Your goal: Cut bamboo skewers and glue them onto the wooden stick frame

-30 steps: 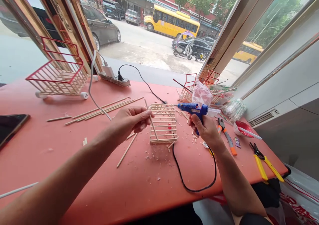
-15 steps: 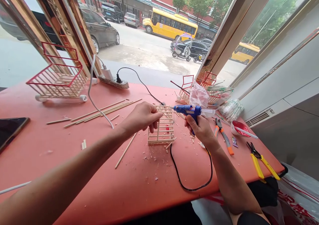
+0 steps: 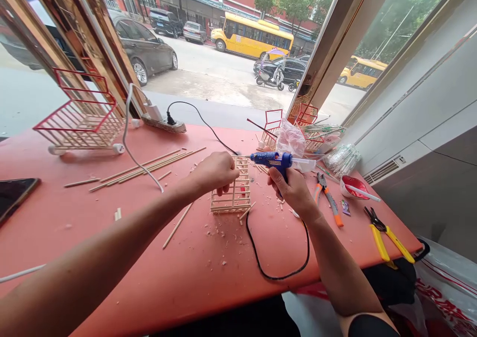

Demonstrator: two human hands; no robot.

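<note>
L hand (image 3: 216,172) on stick basket (image 3: 231,193), R hand (image 3: 292,190) w/ glue gun (image 3: 272,160).

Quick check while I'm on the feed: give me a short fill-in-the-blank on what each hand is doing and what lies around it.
1. The right hand holds a blue ____ with its nozzle toward the stick frame.
2. The left hand rests on top of the small frame made of wooden ____.
3. The pliers right of the right hand have ____ handles.
4. The finished stick cart at the far left has a ____ rim.

Missing words: glue gun; sticks; orange; red
</note>
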